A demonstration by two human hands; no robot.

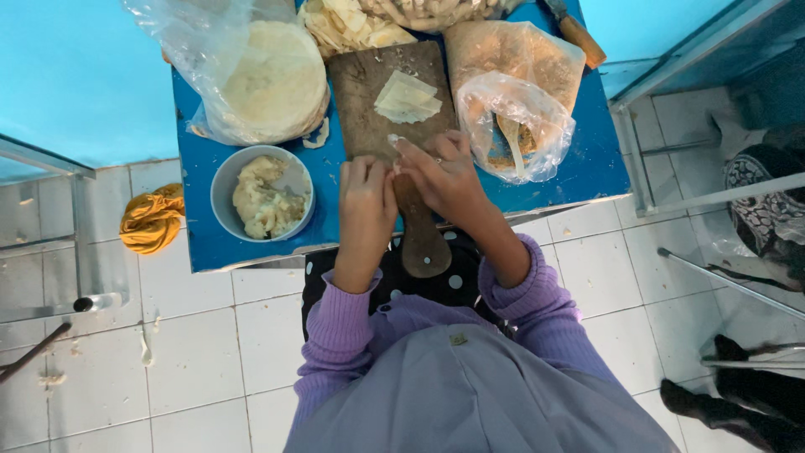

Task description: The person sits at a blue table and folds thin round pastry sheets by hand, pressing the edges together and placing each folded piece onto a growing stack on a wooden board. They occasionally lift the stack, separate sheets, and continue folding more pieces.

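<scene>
Mid-frame, both hands — left hand (366,191), right hand (444,172) — pinch a small dough piece (394,140) between pressed fingertips over the wooden board (369,101) — a bowl (225,180) sits left.

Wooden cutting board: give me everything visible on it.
The wooden cutting board is dark brown, worn and paddle-shaped, its rounded handle pointing toward the person and overhanging the blue table edge. It lies flat at the table's middle. A small stack of pale cut wrapper pieces sits on it with some crumbs. The left hand and right hand work over its near end, pinching a small pale piece.
</scene>
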